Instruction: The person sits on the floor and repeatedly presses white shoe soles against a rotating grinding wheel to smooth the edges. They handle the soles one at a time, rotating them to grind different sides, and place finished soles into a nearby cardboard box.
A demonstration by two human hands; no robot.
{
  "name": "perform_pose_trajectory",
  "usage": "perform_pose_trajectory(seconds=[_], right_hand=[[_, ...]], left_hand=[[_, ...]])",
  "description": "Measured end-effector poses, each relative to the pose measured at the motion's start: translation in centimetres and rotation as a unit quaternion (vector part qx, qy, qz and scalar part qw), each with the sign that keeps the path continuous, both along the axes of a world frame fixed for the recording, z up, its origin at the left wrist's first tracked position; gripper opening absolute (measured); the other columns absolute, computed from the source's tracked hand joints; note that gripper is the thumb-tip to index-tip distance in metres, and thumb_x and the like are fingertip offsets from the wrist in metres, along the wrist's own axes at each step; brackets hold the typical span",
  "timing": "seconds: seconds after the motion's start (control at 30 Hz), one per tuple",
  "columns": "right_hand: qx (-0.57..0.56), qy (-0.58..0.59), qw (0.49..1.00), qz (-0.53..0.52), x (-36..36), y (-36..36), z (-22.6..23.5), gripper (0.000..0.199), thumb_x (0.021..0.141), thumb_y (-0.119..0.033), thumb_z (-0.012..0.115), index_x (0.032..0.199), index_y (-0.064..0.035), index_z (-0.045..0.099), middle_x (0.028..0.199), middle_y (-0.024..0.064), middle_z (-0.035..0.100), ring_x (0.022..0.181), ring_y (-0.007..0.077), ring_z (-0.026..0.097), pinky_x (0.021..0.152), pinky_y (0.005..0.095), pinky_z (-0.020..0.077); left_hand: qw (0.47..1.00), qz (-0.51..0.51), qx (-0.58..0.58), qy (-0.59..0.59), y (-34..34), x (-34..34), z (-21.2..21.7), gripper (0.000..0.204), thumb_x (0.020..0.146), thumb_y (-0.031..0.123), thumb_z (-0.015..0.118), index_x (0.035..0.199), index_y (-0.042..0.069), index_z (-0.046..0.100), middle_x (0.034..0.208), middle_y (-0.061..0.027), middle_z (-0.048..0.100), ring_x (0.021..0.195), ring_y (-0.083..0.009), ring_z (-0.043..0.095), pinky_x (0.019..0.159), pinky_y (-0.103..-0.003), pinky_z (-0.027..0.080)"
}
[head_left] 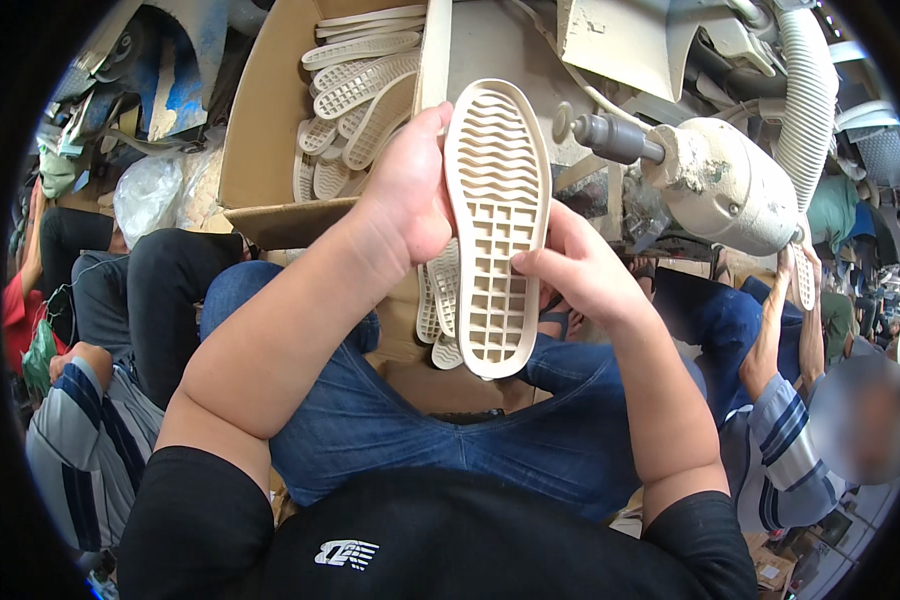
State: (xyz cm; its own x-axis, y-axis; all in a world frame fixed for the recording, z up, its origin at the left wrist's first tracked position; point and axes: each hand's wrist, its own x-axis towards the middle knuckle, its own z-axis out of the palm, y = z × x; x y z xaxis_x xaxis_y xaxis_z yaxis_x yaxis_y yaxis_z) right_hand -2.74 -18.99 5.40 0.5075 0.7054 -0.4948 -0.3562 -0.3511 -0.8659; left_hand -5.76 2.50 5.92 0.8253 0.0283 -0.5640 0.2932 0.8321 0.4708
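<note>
Between my two hands I hold a cream shoe sole [498,215], its inner side facing up with wavy ribs at the far end and a square grid toward me. My left hand [410,190] grips its left edge, fingers mostly hidden behind it. On its right edge my right hand [582,265] presses with the thumb, the other fingers passing underneath. Just past the sole's far right stands a grinding machine's spindle [615,138] with a small round tip, apart from the sole. Below my left hand, more shoe soles [442,295] lie in a box between my legs.
A cardboard box [260,120] at the far left holds several loose soles [365,85]. The cream machine body [725,185] and a ribbed hose [805,110] take up the far right. People sit close on both sides; the one at right holds a sole [804,278].
</note>
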Motion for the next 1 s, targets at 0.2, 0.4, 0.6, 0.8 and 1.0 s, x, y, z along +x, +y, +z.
perform_pose_trajectory(seconds=[0.2,0.4,0.6,0.8,1.0], right_hand=[[0.073,0.056,0.995,-0.048,0.6,0.3,-2.3,0.042,0.098,-0.011,0.065,0.139,0.0007,0.062,0.116,0.0076,0.073,0.095,0.0132,0.070,0.081,0.0303,0.0579],[0.071,0.053,0.995,-0.053,0.6,0.5,-2.8,0.037,0.099,-0.016,0.067,0.132,-0.0004,0.066,0.109,0.0054,0.074,0.088,0.0107,0.070,0.075,0.0280,0.0567],[0.083,0.025,0.995,-0.056,0.3,0.7,-2.9,0.033,0.098,-0.022,0.069,0.124,-0.0005,0.069,0.099,0.0032,0.073,0.076,0.0087,0.068,0.064,0.0255,0.0537],[0.077,0.030,0.995,-0.060,0.2,0.8,-3.3,0.031,0.098,-0.021,0.070,0.120,0.0005,0.069,0.095,0.0032,0.071,0.073,0.0086,0.064,0.063,0.0263,0.0530],[0.072,0.039,0.996,-0.033,0.2,0.9,-3.4,0.033,0.099,-0.019,0.070,0.126,0.0005,0.067,0.103,0.0043,0.071,0.080,0.0087,0.065,0.069,0.0258,0.0544]], left_hand=[[0.999,0.021,0.030,-0.007,0.0,0.5,-0.3,0.050,0.119,0.035,0.035,0.141,-0.002,0.060,0.135,-0.0179,0.072,0.125,-0.0310,0.070,0.115,-0.050,0.054],[0.998,0.039,0.036,-0.027,0.4,0.5,-0.7,0.049,0.120,0.036,0.034,0.136,-0.003,0.059,0.129,-0.0189,0.073,0.118,-0.0325,0.073,0.107,-0.052,0.060],[0.998,0.039,0.018,-0.044,0.8,0.6,-1.2,0.046,0.119,0.034,0.035,0.133,-0.002,0.061,0.125,-0.0177,0.074,0.114,-0.0314,0.074,0.104,-0.051,0.062],[0.997,0.040,0.026,-0.054,1.0,0.6,-0.4,0.044,0.118,0.031,0.037,0.130,-0.003,0.061,0.122,-0.0192,0.074,0.111,-0.0323,0.075,0.102,-0.051,0.062],[0.997,0.055,0.049,-0.018,0.9,0.2,0.9,0.044,0.118,0.030,0.039,0.132,-0.005,0.062,0.126,-0.0206,0.074,0.115,-0.0334,0.073,0.107,-0.052,0.059]])
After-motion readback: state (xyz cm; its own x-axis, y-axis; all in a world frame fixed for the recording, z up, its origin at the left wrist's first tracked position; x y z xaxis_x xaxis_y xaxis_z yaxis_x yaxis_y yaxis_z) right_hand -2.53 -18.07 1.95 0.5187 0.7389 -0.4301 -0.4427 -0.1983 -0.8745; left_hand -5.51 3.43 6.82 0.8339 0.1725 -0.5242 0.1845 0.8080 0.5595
